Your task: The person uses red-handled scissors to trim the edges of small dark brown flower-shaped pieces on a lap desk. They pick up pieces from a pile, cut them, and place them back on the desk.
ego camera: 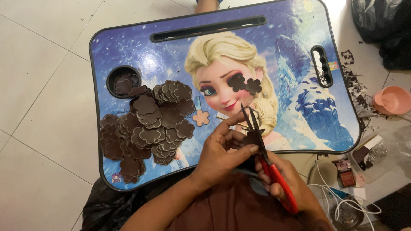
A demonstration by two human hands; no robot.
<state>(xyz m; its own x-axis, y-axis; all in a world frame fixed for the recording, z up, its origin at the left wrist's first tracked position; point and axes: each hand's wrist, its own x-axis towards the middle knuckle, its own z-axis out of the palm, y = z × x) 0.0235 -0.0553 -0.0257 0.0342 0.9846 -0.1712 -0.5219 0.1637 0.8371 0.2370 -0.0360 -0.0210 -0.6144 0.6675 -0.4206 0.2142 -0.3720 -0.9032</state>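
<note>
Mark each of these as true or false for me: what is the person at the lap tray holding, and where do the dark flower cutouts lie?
1. The right hand holds red-handled scissors. True.
2. The left hand is empty. False: it pinches a dark brown piece at the blades.
3. The big pile of brown flower cutouts lies on the left part of the blue tray. True.
4. The round cup hole in the tray is empty. False: brown cutouts lie in it.
5. All the cutouts on the tray are dark brown. False: one tan flower lies beside the pile.
</note>
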